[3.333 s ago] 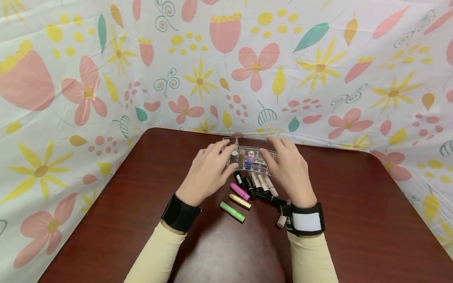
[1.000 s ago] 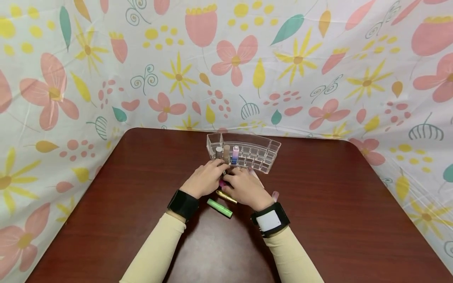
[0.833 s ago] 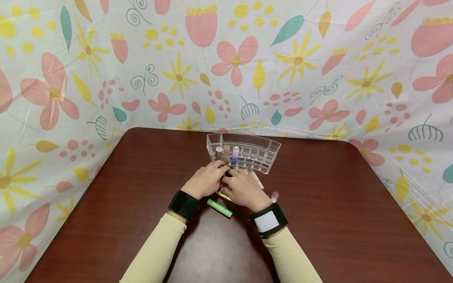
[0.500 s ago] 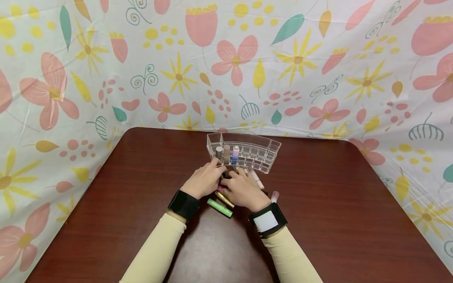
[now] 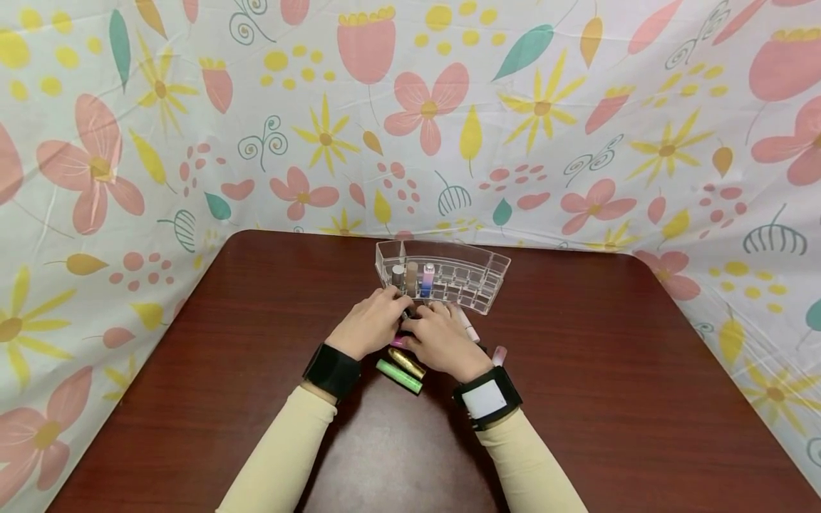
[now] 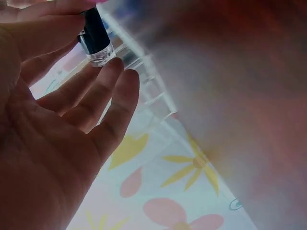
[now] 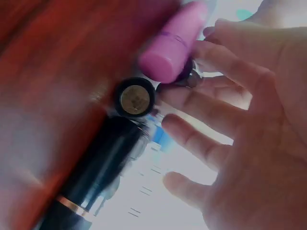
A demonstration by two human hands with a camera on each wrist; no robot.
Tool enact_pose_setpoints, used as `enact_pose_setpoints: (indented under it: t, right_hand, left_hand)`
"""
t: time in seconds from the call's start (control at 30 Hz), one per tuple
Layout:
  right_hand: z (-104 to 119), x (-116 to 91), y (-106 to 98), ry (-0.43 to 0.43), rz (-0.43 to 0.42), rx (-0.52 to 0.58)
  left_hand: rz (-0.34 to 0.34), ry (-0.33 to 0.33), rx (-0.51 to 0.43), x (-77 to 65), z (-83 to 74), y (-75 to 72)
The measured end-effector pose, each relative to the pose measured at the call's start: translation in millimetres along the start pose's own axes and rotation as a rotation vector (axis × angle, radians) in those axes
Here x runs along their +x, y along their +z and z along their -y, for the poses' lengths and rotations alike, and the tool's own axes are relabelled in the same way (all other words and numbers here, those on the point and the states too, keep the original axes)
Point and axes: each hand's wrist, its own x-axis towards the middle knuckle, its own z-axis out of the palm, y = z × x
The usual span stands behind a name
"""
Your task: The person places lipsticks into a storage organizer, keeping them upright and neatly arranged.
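My left hand [image 5: 370, 324] pinches a black lipstick-like tube with a clear end [image 6: 96, 33], the other fingers spread. Beside it my right hand [image 5: 442, 338] lies over the pile; its fingertips are close to a black-rimmed tube end [image 7: 135, 99] and a pink tube [image 7: 172, 43], and whether it grips anything is unclear. A larger black tube with a gold band [image 7: 93, 167] lies below them in the right wrist view. Behind the hands stands a clear compartment organizer [image 5: 476, 296] with a silver-capped tube [image 5: 398, 275], a brown tube [image 5: 412, 276] and a pink-blue tube [image 5: 427, 280] upright at its left.
A gold tube [image 5: 406, 363] and a green tube [image 5: 399, 376] lie in front of the hands. To the right are a pale tube [image 5: 467, 324] and a pinkish one [image 5: 499, 356]. The brown table [image 5: 609, 399] meets a floral curtain [image 5: 545, 164] at back and sides.
Both hands have come down from the organizer's sides to the pile before it and drawn together. Lately they shift only slightly there, and the gold tube has turned and moved a little.
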Motion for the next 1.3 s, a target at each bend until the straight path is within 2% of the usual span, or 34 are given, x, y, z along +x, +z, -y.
enact_pose_setpoints:
  t: [0.1, 0.23, 0.37, 0.47, 0.63, 0.8, 0.9, 1.17, 1.3]
  right_hand:
    - [-3, 2, -3, -0.011, -0.103, 0.046]
    - [-9, 6, -3, 0.041, -0.193, 0.213]
    - [-15, 6, -5, 0.135, -0.200, 0.368]
    - [-17, 5, -13, 0.182, -0.197, 0.436]
    - [-18, 0, -37, 0.198, -0.225, 0.532]
    - [-14, -7, -69, 0.186, -0.267, 0.665]
    - [-10, -12, -85, 0.162, -0.314, 0.709]
    - [3, -32, -119, 0.041, -0.441, 0.705]
    - [7, -41, -130, -0.019, -0.494, 0.721]
  left_hand:
    - [-0.065, 0.023, 0.001, -1.3, -0.7, -5.3]
    - [-0.119, 0.038, -0.001, -1.9, -1.8, -8.5]
    - [-0.166, 0.050, 0.028, -2.4, -1.7, -7.8]
    - [-0.225, 0.057, 0.062, -3.3, -1.6, -10.2]
    - [-0.323, 0.100, 0.050, -5.7, -4.8, -27.4]
    - [-0.391, 0.160, -0.014, -10.6, -14.8, -54.7]
    - [-0.438, 0.184, -0.028, -17.0, -23.0, -71.8]
    - [-0.556, 0.270, -0.020, -35.7, -48.1, -106.6]
    - [-0.586, 0.335, -0.096, -41.6, -59.1, -116.6]
